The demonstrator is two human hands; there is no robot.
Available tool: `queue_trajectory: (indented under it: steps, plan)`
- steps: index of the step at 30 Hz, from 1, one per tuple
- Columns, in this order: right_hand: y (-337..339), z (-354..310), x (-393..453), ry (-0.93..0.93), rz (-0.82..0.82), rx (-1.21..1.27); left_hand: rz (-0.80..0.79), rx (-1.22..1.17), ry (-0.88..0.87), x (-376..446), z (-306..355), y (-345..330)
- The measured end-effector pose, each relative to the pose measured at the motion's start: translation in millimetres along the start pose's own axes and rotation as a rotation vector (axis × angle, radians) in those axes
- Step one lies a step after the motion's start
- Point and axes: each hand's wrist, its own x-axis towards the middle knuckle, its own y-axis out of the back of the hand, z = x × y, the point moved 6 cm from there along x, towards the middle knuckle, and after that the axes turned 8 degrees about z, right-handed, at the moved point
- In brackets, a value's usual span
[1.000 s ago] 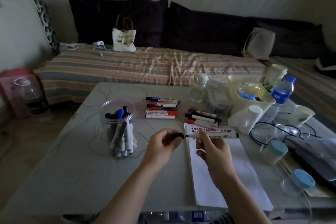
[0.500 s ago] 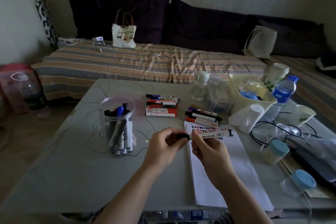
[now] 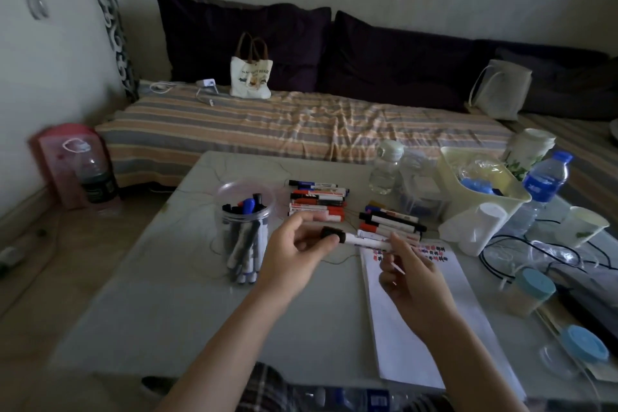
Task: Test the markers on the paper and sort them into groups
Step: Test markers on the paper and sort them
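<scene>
On the far left of the table (image 3: 140, 298) stands the clear jar (image 3: 245, 227) of untested markers, well apart from my hands. My left hand (image 3: 297, 254) pinches the black cap end of the marker (image 3: 363, 240) between thumb and curled fingers (image 3: 302, 218). My right hand (image 3: 414, 281) has its fingers loosely curled around the white barrel. The marker lies level between both hands, just above the top edge of the paper (image 3: 418, 328), with the sorted rows (image 3: 317, 199) lying just behind it. If the cap is not pressed fully home, I judge the tip could dry out or smear my fingers. Placing it in the wrong row would spoil the grouping, and a careless reach could knock over the white cup (image 3: 478, 227) on the right.
</scene>
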Motion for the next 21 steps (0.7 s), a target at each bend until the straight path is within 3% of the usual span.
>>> queue_trajectory:
  steps: [4,9,13,17,21]
  plan:
    - [-41.1,4.9,-15.1,0.0,-0.159,-0.099,0.21,-0.113,-0.125,1.4,41.0,33.1]
    - [-106.6,10.8,-32.4,0.061,-0.224,-0.201,0.373,-0.077,-0.229,5.8,78.7,71.8]
    - [-125.9,12.7,-28.7,0.244,-0.079,-0.456,0.487,-0.008,-0.232,16.2,97.7,104.9]
    - [-99.7,3.3,-21.8,0.351,0.05,-0.489,0.587,0.23,-0.411,27.4,133.4,136.8]
    - [-69.1,3.9,-20.2,0.391,0.106,-0.512,0.518,0.589,-0.433,36.9,127.9,128.9]
